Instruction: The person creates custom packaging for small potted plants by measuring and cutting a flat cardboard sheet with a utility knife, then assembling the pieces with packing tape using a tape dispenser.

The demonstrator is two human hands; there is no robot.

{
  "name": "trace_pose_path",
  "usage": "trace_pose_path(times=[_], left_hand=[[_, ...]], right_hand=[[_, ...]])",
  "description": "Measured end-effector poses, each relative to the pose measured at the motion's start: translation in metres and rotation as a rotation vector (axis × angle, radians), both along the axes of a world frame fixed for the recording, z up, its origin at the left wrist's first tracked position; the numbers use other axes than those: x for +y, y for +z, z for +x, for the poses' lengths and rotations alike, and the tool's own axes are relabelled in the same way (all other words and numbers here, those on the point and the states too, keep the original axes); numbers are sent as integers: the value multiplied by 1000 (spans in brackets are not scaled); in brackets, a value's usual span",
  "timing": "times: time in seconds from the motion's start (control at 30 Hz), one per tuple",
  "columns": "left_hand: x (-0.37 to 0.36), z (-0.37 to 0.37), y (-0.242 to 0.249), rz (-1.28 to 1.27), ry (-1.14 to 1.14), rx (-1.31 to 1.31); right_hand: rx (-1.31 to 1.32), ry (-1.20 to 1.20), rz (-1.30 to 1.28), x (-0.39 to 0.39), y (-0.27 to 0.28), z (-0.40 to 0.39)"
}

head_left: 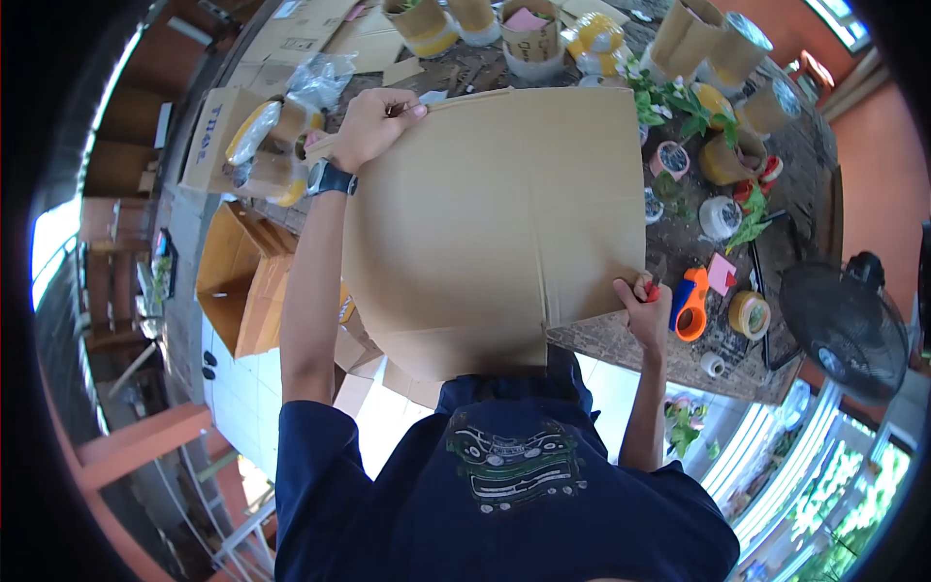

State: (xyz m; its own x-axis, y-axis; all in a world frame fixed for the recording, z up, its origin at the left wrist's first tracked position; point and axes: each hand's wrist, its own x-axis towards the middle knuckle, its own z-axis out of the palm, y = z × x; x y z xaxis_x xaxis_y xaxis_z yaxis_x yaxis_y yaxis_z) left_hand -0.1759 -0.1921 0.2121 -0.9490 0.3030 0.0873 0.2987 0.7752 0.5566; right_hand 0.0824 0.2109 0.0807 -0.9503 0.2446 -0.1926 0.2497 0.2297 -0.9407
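Note:
A large brown cardboard sheet [456, 213] with a crease down its right part spans the space in front of my chest, its top resting over the table. My left hand [376, 126], with a watch on the wrist, is closed around the sheet's upper left edge. At the lower right edge, my right hand [644, 308] is closed on a small red-handled knife [653, 291], its dark blade pointing up; the thumb lies close to the cardboard. Just right of that hand lies an orange and blue tape dispenser [691, 306].
The worktable [805, 184] carries tape rolls [749, 315], cardboard tubes [684, 39], leafy sprigs [693, 107] and a white roll [720, 217]. A black fan [844, 330] stands at the right. An open cardboard box [233, 281] is at the left, with a printed box [208, 141] behind.

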Motion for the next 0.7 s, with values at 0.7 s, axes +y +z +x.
trace_pose_path(times=[0.7], left_hand=[[27,-81,-229,-79,83,-74]], right_hand=[[-24,87,457,-18,61,11]])
